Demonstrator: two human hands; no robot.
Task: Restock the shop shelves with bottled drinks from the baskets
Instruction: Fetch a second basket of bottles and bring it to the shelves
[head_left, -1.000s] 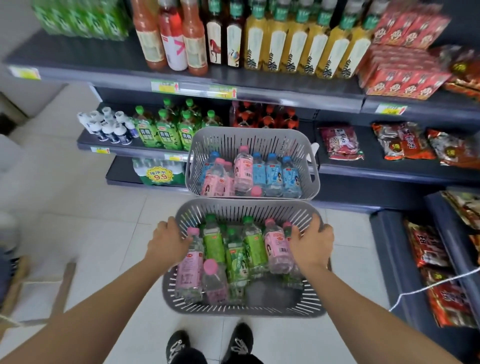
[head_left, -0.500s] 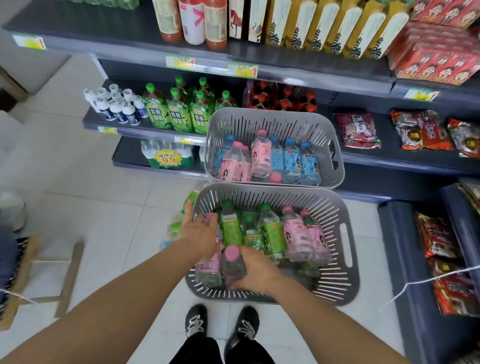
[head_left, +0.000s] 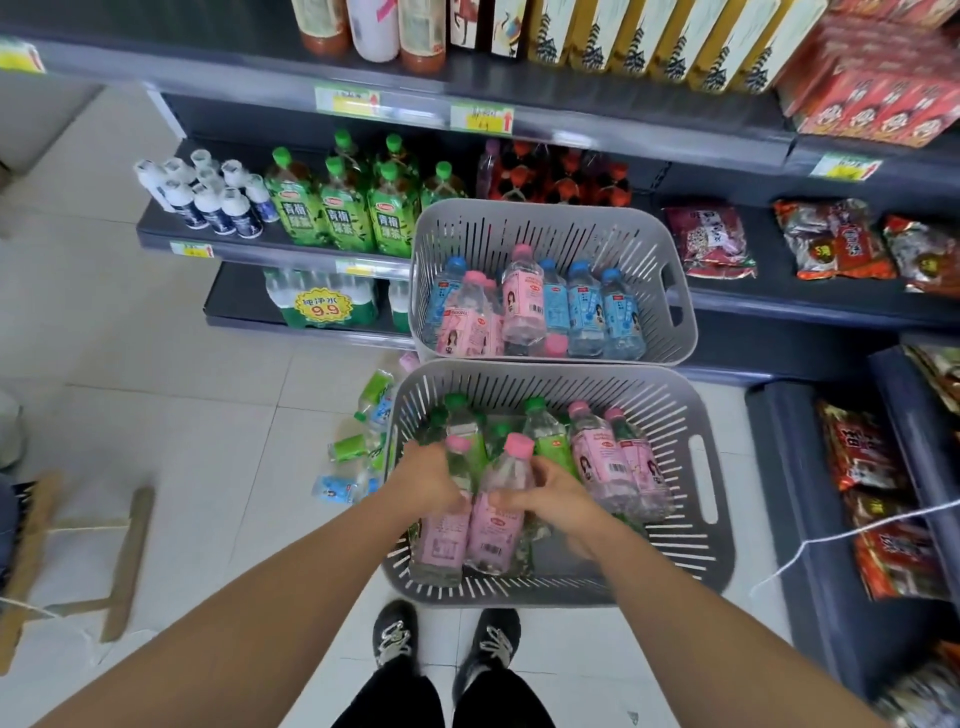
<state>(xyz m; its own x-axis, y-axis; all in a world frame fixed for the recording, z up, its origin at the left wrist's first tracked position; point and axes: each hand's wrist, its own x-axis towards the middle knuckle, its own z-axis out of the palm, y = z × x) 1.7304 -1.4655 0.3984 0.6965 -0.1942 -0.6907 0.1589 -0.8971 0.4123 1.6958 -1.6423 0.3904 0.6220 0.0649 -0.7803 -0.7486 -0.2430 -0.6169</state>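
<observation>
Left hand (head_left: 431, 480) is curled round the shoulder of the left pink bottle (head_left: 441, 540), just under its pink cap. Right hand (head_left: 553, 501) has its fingers wrapped round the right pink bottle (head_left: 496, 530) at about the same height. The two bottles touch side by side, caps tilted toward the shelves, by the near left corner of the near basket (head_left: 719, 525). That basket sits on the tiled floor (head_left: 182, 415) just ahead of the person's black shoes (head_left: 395, 631).

Deeper in the same basket, green bottles (head_left: 545, 431) crowd along the far wall, and two more pink ones (head_left: 602, 462) lean toward its right side.

The far basket (head_left: 545, 228) butts against the near one's far rim, right in front of the shelves. It holds blue bottles (head_left: 584, 306) along its right side and pink-labelled bottles (head_left: 467, 322) at its left.

On the floor just left of the near basket, a few loose bottles (head_left: 358, 447), green and blue, lie on their sides.

The middle shelf (head_left: 270, 249) has small white bottles (head_left: 213, 200) at its left end, green tea bottles (head_left: 345, 213) beside them, dark red bottles (head_left: 561, 176) behind the far basket and snack packs (head_left: 711, 241) to the right. Below sits a water pack (head_left: 322, 309) with a yellow 9.9 tag.
</observation>
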